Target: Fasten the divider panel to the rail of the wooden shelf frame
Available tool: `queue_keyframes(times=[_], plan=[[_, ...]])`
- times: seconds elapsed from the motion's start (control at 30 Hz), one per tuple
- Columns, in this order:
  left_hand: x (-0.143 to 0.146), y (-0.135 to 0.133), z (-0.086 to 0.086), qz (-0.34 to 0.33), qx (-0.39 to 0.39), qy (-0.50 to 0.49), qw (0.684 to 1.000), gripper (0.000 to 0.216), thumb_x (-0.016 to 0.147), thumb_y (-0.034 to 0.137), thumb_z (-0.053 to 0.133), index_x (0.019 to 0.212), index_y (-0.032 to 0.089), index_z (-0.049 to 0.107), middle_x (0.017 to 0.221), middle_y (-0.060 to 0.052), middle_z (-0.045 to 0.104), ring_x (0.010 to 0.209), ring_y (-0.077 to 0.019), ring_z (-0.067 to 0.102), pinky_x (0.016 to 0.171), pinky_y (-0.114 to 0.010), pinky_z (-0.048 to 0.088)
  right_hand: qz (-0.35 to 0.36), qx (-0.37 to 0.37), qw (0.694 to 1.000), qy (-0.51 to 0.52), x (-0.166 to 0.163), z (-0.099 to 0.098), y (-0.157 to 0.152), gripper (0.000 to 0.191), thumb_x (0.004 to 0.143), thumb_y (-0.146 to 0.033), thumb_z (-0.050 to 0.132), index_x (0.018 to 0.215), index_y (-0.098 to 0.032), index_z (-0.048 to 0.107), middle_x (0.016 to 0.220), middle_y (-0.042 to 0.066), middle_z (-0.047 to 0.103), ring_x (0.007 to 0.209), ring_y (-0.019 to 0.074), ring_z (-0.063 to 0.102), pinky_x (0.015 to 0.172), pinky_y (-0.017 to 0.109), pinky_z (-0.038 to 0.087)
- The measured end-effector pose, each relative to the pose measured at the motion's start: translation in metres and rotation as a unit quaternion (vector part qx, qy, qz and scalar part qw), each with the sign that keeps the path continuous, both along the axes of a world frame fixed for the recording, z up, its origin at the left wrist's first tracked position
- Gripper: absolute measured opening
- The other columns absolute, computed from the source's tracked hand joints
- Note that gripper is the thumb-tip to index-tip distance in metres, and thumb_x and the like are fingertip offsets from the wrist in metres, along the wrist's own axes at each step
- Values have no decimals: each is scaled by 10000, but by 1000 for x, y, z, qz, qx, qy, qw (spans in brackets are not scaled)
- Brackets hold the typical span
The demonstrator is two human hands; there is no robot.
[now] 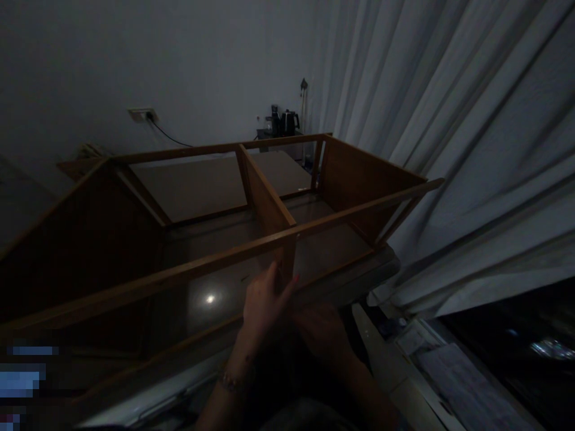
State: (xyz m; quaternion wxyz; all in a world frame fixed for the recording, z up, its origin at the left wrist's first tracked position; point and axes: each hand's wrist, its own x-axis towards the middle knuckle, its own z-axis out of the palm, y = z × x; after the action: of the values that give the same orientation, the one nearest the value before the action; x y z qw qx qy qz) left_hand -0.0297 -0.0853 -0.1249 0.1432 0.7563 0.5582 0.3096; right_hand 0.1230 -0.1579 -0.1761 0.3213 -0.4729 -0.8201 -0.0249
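Note:
A brown wooden shelf frame (193,272) lies across the middle of the head view, with open bays and a divider (269,197) between them. My left hand (263,302) is closed around the near post under that divider, thumb on its right side. A bracelet (230,381) circles the left wrist. Lower and to the right, my right hand (321,329) is in deep shadow by the frame's near bottom edge. Its fingers are too dark to read, and whether it touches the wood cannot be made out.
Behind the frame are a wall socket (142,115) with a plugged black cord and a black kettle (288,122). Long pale curtains (449,149) hang close on the right. A light-coloured box-like object (467,383) stands at lower right.

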Motion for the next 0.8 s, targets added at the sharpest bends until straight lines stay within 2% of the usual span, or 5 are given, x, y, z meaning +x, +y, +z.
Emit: queue_keyframes(times=[0.23, 0.33, 0.53, 0.67, 0.8], plan=[[1, 0, 1, -7, -9, -10, 1000, 400, 878, 541, 445, 1079, 204, 522, 890, -56, 689, 771, -196, 659, 621, -271, 459, -44, -53, 997, 19, -1, -8, -4, 434, 959, -151, 343, 1377, -227, 430, 876, 52, 728, 671, 157, 634, 749, 313, 426], [1, -1, 3, 1, -22, -8, 1000, 423, 872, 553, 448, 1087, 198, 527, 870, -59, 690, 753, -200, 658, 602, -272, 454, -76, -99, 983, 134, -10, -10, -8, 434, 964, -219, 337, 1389, -209, 421, 901, 86, 729, 648, 171, 650, 691, 302, 480], [1, -1, 3, -1, -22, -5, 1000, 424, 873, 556, 442, 1086, 199, 524, 859, -56, 690, 737, -194, 658, 596, -265, 451, -92, -263, 856, 435, -37, -3, -12, 483, 975, -395, 346, 1416, -209, 281, 743, 9, 712, 407, 131, 579, 394, 228, 465], [1, -1, 2, 1, -15, -12, 1000, 404, 874, 550, 444, 1067, 206, 528, 831, -44, 691, 705, -177, 656, 568, -244, 439, -95, -295, 788, 532, -41, -4, -12, 450, 935, -463, 424, 1288, -187, 380, 837, 46, 723, 394, 121, 575, 372, 227, 462], [1, 0, 1, 2, -5, -2, 1000, 402, 873, 542, 449, 1077, 204, 522, 822, -42, 686, 691, -178, 652, 562, -246, 434, -84, -217, 886, 401, -29, -10, -9, 264, 943, -395, 441, 1030, -198, 593, 842, 58, 720, 610, 165, 673, 549, 261, 538]])
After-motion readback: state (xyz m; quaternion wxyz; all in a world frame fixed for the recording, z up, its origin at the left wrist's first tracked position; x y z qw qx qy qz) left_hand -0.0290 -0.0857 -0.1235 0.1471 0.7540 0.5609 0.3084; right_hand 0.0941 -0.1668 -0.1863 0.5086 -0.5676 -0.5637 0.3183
